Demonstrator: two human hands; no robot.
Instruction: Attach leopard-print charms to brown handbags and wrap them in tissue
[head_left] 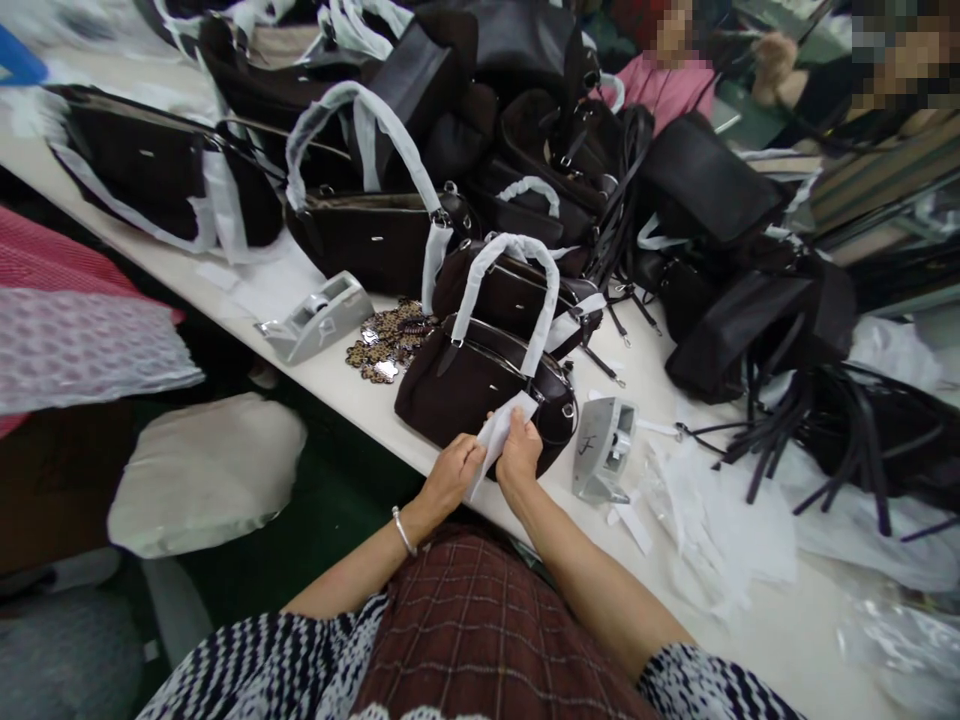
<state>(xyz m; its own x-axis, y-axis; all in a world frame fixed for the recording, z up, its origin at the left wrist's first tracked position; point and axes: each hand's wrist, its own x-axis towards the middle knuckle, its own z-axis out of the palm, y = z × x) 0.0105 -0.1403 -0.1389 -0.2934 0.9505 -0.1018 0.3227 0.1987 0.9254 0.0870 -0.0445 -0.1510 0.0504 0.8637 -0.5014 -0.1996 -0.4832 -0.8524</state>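
Note:
A dark brown handbag with white-wrapped handles stands at the table's front edge. In front of it, a strip of white paper is pinched between both hands. My left hand, with a silver bracelet at the wrist, has its fingers closed on the strip's lower left side. My right hand grips the strip's upper right part, close against the bag's front. A grey tape dispenser stands just right of the bag. Patterned charms lie in a pile to its left.
Another tape dispenser sits on the white table at left. More dark bags crowd the back. Black straps and plastic wrapping lie at right. A person in pink is behind the table.

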